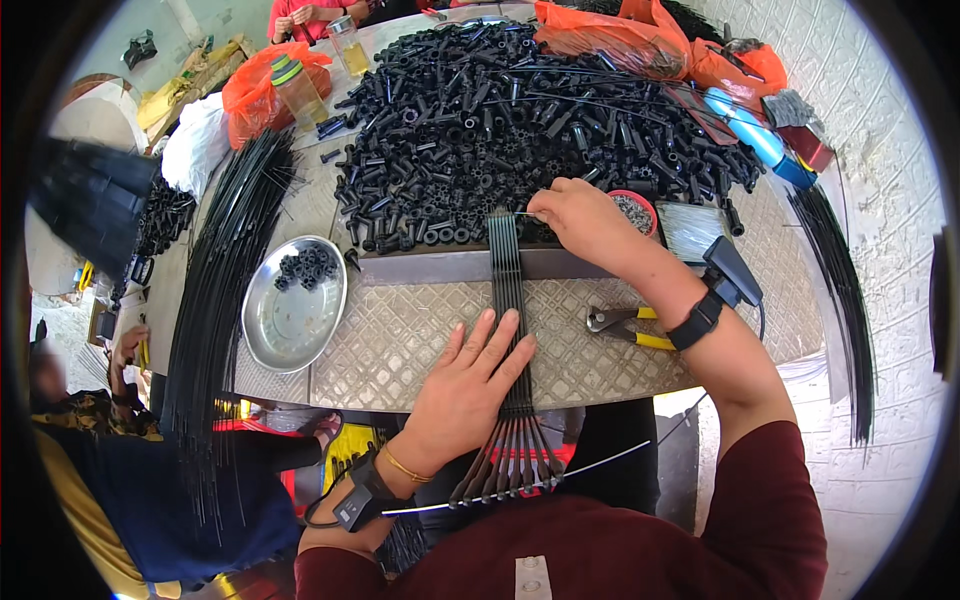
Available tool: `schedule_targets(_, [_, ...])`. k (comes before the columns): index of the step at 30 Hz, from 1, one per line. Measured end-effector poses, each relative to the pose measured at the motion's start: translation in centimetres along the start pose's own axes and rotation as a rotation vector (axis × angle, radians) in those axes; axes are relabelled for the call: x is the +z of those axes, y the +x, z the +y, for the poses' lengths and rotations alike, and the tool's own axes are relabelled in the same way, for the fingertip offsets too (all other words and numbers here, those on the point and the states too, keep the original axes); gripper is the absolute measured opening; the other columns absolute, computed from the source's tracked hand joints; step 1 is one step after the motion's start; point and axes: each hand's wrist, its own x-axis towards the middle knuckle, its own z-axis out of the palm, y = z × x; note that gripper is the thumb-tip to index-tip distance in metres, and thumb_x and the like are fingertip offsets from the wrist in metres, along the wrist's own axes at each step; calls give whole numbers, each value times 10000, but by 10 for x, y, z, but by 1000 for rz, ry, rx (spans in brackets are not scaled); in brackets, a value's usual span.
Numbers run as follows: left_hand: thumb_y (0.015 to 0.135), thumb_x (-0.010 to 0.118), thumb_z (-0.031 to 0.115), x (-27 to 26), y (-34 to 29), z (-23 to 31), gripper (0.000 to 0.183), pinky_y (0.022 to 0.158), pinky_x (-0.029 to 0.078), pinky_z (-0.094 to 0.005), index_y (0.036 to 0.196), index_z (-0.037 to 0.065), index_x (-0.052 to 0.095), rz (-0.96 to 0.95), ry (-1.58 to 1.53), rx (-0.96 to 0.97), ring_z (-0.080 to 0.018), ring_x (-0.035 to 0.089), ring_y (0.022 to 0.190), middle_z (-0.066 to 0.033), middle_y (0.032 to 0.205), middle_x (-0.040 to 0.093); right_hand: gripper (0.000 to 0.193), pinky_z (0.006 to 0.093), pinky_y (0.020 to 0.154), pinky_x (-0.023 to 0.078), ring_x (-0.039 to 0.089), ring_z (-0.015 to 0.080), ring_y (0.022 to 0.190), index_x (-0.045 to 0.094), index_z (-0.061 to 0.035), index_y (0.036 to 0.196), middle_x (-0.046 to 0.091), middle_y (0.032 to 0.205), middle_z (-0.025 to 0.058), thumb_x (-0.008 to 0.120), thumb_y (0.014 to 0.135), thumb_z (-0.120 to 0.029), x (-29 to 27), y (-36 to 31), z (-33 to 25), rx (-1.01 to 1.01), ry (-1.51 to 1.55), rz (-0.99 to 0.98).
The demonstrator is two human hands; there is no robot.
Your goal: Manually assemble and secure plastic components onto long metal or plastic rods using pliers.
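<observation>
My left hand (pixel 458 398) lies with fingers spread on a flat row of thin black ribs (pixel 507 285), like umbrella ribs. They run from the table's near edge to a grey bar (pixel 440 266) and rest across it. Below the table edge the ribs fan out, and their dark ends line up along a thin white rod (pixel 610 459). My right hand (pixel 582 222) pinches a thin, pale wire-like piece at the ribs' far tips; its fingertips partly hide it. Right of the ribs lie yellow-handled pliers (pixel 635 327).
Black plastic parts (pixel 470 110) heap behind the bar. A metal bowl (pixel 295 330) holds several small black pieces. Long black rods (pixel 215 270) lie left; more rods (pixel 845 310) hang right. A red dish (pixel 640 207) holds small metal bits. Other people (pixel 200 490) sit left and at the far side.
</observation>
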Motion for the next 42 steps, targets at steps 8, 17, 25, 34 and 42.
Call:
schedule_targets(8, [720, 668, 495, -7, -2, -3, 784, 1049, 278, -528, 1311, 43, 422, -46, 29, 9, -407, 301, 1316, -222, 1417, 318, 100, 419, 727, 443, 541, 334, 839, 626, -85, 906, 548, 827, 133, 557, 844, -122, 1, 5, -6, -30, 42, 37])
schedule_targets(17, [733, 657, 394, 1, -12, 2, 787, 1074, 250, -499, 1366, 51, 340, 31, -81, 45, -381, 256, 1347, -199, 1456, 258, 86, 416, 701, 448, 555, 326, 833, 633, -101, 880, 540, 826, 124, 561, 834, -101, -12, 0, -14, -9, 85, -9])
schedule_targets(25, [672, 735, 415, -5, -11, -6, 847, 1069, 267, -493, 1348, 58, 372, 35, -92, 20, -389, 241, 1349, -207, 1446, 270, 49, 368, 687, 438, 544, 322, 779, 543, -26, 875, 521, 814, 133, 546, 838, -58, 7, 17, -8, -103, 248, 54])
schedule_targets(34, [738, 648, 508, 0, -2, -4, 754, 1059, 278, -506, 1309, 60, 443, 23, -46, 36, -416, 306, 1309, -225, 1418, 318, 82, 346, 704, 453, 565, 281, 777, 549, -24, 897, 549, 824, 117, 569, 846, -85, 19, 20, 1, -34, 316, 41])
schedule_targets(42, [727, 656, 525, 3, -4, -2, 762, 1052, 293, -505, 1299, 61, 456, 36, -33, 44, -420, 318, 1301, -226, 1409, 332, 135, 329, 722, 456, 571, 233, 801, 526, -23, 953, 551, 889, 114, 586, 855, -92, 17, 22, -13, 42, 414, 68])
